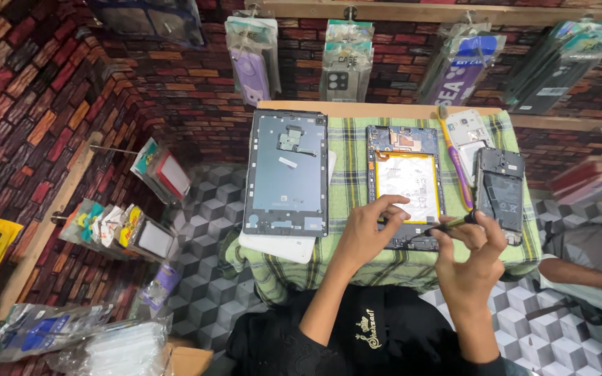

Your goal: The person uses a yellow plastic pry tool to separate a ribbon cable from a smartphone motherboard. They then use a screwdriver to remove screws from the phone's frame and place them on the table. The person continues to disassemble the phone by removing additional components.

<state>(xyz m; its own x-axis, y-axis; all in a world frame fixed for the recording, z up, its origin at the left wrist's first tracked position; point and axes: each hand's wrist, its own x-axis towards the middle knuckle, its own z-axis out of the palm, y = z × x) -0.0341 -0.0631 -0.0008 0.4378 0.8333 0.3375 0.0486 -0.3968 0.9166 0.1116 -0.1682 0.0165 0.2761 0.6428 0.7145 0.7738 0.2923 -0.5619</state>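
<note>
Cloth: green and yellow checked fabric [346, 174], soft and slightly wrinkled, draped over a small table and hanging off its near edge.
Opened tablet: flat dark rectangular body [403, 184] lying face down in the middle of the cloth, its back removed, a pale glossy battery filling most of the inside and a coppery patch near the top.
Back panel: grey-blue rectangular shell [286, 173], smooth and matte, lying to the left of the opened tablet, resting on a white slab that shows beneath its lower edge.
Opened phone: smaller dark rounded-corner body [501, 193] on the right of the cloth, just beside the right hand.
Toothbrush: thin purple and yellow stick [454, 157] lying slanted between tablet and phone.
Left hand: [368, 230] half open, fingers spread and bent, fingertips pressing on the lower part of the opened tablet; forearm rises from the lower middle, wrist straight.
Right hand: [469, 254] clenched in a pinch around a slim dark screwdriver [449, 225], whose tip points left at the tablet's bottom edge; wrist bent, knuckles upward.
</note>
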